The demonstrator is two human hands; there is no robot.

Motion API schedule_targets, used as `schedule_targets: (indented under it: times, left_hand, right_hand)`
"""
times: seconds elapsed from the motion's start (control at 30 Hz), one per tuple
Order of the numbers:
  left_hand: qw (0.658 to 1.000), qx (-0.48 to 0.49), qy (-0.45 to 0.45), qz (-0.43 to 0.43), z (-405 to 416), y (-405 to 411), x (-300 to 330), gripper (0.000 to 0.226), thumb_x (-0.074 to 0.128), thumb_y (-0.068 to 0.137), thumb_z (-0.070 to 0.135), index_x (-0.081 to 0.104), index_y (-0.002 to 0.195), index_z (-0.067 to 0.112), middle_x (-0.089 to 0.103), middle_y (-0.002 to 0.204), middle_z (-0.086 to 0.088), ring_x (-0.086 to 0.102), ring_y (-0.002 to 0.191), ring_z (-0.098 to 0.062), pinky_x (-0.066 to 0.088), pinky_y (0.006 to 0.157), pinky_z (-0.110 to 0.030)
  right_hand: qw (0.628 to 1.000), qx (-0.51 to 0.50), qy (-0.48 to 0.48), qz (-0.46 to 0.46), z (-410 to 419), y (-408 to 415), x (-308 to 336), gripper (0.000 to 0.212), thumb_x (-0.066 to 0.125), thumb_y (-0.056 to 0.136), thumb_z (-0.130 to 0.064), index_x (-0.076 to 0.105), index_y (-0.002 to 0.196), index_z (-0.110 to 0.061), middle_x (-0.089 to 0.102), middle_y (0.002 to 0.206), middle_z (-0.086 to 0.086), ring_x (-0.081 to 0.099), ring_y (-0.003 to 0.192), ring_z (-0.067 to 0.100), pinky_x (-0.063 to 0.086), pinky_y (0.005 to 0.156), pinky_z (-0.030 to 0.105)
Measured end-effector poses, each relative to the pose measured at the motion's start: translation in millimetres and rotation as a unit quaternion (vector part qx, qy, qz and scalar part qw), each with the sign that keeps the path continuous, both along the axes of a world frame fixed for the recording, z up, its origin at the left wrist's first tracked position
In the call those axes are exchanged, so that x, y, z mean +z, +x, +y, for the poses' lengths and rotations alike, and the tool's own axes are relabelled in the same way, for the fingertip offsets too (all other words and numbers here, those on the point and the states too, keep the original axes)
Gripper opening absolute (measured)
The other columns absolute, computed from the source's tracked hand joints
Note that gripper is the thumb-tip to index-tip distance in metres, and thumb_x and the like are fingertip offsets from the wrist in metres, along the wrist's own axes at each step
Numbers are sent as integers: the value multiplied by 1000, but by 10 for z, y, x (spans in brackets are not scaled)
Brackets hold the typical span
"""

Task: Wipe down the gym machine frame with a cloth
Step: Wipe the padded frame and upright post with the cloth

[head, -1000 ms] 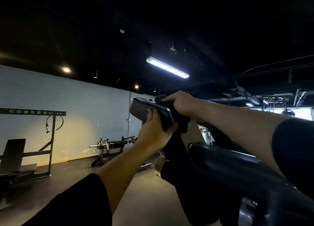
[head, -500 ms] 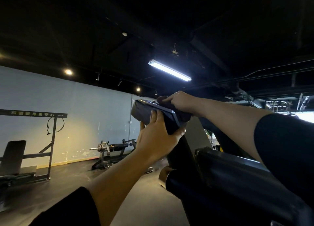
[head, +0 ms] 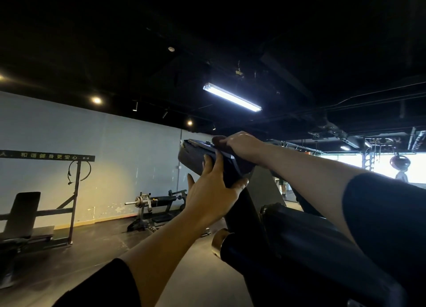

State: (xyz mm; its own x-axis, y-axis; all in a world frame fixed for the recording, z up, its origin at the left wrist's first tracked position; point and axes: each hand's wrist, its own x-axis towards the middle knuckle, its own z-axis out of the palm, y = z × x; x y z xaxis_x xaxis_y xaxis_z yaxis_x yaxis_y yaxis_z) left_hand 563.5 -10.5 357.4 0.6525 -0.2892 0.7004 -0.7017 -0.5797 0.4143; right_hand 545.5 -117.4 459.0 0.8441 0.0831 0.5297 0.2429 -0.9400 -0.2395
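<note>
The gym machine frame is a dark angled beam that rises in front of me to an end cap near head height. My left hand grips the beam's near side, fingers pointing up along it and the thumb hooked under its lower edge. My right hand lies on top of the beam's upper end and holds a dark cloth against it. Only a small bunched edge of the cloth shows past the fingers. A thick black padded roller of the same machine fills the lower right.
A bench with a rack stands against the pale wall at left. A plate-loaded machine sits on the dark floor beyond the beam. A punching bag hangs before a bright window at far right.
My left hand has slid a little up the beam's side. My right hand stays on the cloth at the top end. The view has shifted slightly closer.
</note>
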Motion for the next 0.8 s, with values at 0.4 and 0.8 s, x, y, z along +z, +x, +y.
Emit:
schedule_targets:
  times: [0.4, 0.8]
  left_hand:
    - [998, -18, -26, 55, -130, -167, 31, 79, 49, 97, 41, -3, 154, 25, 2, 163, -9, 20, 146, -37, 20, 114, -62]
    - [997, -60, 46, -33, -338, -1571, -285, 28, 47, 99, 20, 60, 124, 15, 65, 111, -9, 60, 107, -26, 36, 108, -48]
  right_hand:
    - [994, 10, 91, 61, -408, -406, -716, 68, 36, 104, -36, -11, 154, -28, -18, 162, 1, -9, 150, 28, 4, 122, 45]
    - [989, -64, -86, 99, -522, -1701, -824, 18, 44, 102, -16, 57, 91, -13, 48, 94, 0, 48, 88, 17, 36, 63, 9]
